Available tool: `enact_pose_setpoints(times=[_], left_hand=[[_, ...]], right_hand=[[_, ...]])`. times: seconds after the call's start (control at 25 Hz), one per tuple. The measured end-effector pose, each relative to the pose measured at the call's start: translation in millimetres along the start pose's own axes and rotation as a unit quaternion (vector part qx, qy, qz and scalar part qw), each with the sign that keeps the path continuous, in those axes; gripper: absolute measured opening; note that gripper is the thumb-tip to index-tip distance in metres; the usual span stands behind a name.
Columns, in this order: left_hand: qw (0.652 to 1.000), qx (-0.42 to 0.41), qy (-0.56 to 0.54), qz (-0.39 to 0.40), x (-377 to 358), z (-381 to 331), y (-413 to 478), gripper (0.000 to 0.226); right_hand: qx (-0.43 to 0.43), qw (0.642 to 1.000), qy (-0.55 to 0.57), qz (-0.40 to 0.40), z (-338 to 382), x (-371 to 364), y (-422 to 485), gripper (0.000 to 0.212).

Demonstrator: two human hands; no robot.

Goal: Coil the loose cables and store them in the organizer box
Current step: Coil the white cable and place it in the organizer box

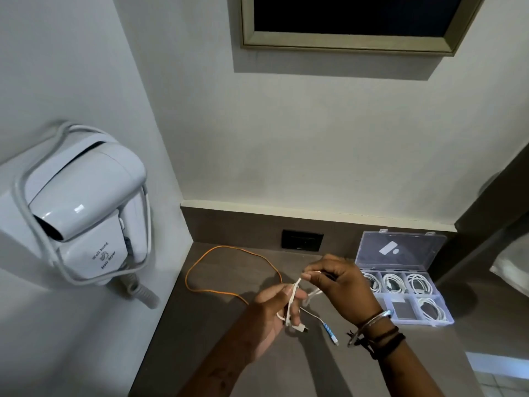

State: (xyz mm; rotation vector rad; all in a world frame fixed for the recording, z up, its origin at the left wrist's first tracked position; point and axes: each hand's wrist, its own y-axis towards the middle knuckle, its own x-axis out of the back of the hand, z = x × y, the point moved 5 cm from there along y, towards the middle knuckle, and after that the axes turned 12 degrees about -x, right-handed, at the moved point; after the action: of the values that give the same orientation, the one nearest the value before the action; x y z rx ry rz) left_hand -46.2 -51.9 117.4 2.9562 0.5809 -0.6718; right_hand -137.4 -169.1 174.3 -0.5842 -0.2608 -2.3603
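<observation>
A white cable is looped around the fingers of my left hand, its USB plug hanging below the palm. My right hand pinches the same cable just above and to the right, holding a strand taut. The cable's other end, with a blue-patterned connector, lies on the grey counter. An orange cable lies loose in a wide loop on the counter to the left of my hands. The clear organizer box stands open at the right, with coiled white cables in several compartments and one front compartment holding none.
A white wall-hung hair dryer with a grey cord juts out at the left. A black wall socket sits behind the counter. A framed picture hangs above. A dark panel rises at the right.
</observation>
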Motion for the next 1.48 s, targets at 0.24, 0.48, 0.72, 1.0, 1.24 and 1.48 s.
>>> enact_pose_setpoints(times=[0.24,0.48,0.72,1.0,1.24,1.48], left_hand=[[0.988,-0.042,-0.119,-0.092,-13.2,-12.7,8.9,0.032],[0.952,-0.158,0.186,-0.184,16.7,-14.7,15.5,0.025],[0.965,-0.075,0.25,0.008,-5.3,-7.9,0.8,0.041],[0.984,-0.157,-0.026,-0.085,-12.2,-47.4,16.4,0.057],[0.94,-0.169,0.225,-0.193,4.5,-10.5,9.3,0.037],[0.972,0.023,0.231,0.027,-17.2,6.2,3.1,0.044]], right_hand=[[-0.109,0.987,0.11,0.033,-22.9,-22.5,-5.7,0.018],[-0.037,0.981,-0.105,0.159,-26.3,-60.5,-51.6,0.033],[0.128,0.966,-0.225,-0.002,39.2,12.0,-33.0,0.022],[0.065,0.994,-0.048,0.068,0.4,-28.1,-32.6,0.021],[0.012,0.951,-0.276,0.138,1.0,-56.3,-71.8,0.017],[0.163,0.921,-0.353,0.031,53.2,-1.7,-63.9,0.013]])
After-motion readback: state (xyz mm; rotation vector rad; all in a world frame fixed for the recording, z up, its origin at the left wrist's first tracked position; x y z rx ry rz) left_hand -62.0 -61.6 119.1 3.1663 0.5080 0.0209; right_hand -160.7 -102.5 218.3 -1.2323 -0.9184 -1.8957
